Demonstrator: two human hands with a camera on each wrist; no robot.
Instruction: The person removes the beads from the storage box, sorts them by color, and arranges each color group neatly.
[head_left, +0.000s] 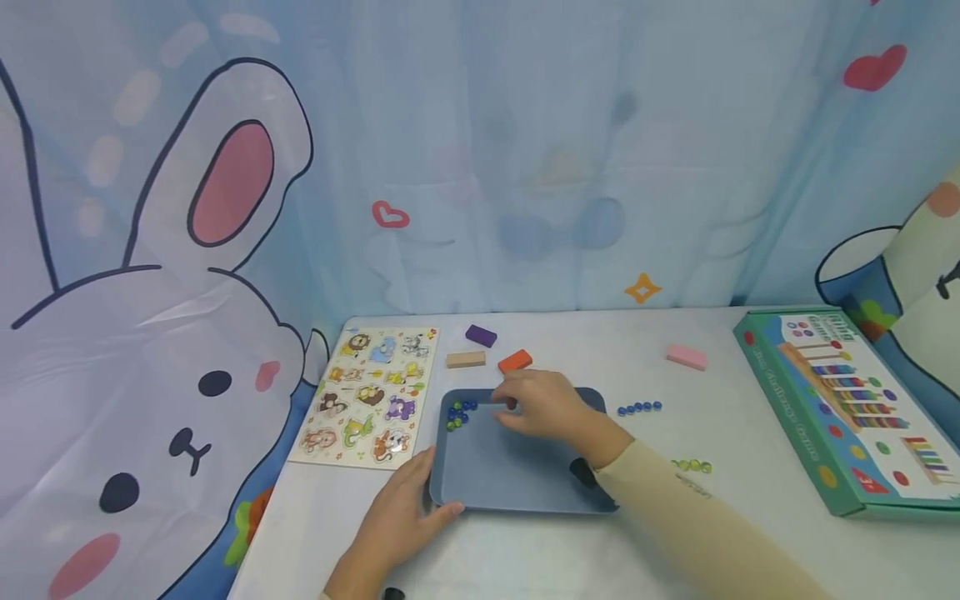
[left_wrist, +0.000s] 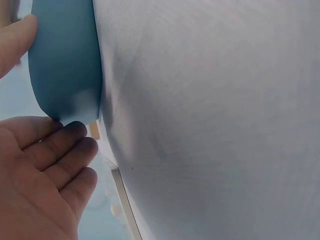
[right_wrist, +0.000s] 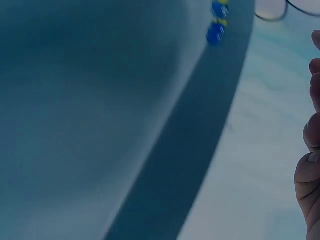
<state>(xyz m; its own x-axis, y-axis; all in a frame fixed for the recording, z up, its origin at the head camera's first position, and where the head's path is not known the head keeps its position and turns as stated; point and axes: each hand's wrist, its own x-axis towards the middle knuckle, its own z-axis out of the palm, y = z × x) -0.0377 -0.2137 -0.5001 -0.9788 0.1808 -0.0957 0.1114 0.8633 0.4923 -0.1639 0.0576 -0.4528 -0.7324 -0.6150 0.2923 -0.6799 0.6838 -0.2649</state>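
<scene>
In the head view, a blue-grey tray [head_left: 517,492] lies on the table, with several blue and green beads [head_left: 459,417] in its back left corner. My left hand [head_left: 401,512] rests at the tray's front left corner, thumb on the front rim and fingers along the left side. In the left wrist view, those fingertips [left_wrist: 75,131] touch the tray's outer wall [left_wrist: 65,60]. Over the tray's back part hovers my right hand [head_left: 543,404], fingers bent, right of the beads; I cannot tell whether it holds a bead.
Right of the tray lie a row of blue beads [head_left: 640,408] and some green beads [head_left: 693,466]. Behind it are purple [head_left: 481,336], tan [head_left: 466,359] and orange blocks [head_left: 515,361]. A pink block [head_left: 686,357], an animal puzzle board [head_left: 367,396] and a game box [head_left: 855,408] stand around.
</scene>
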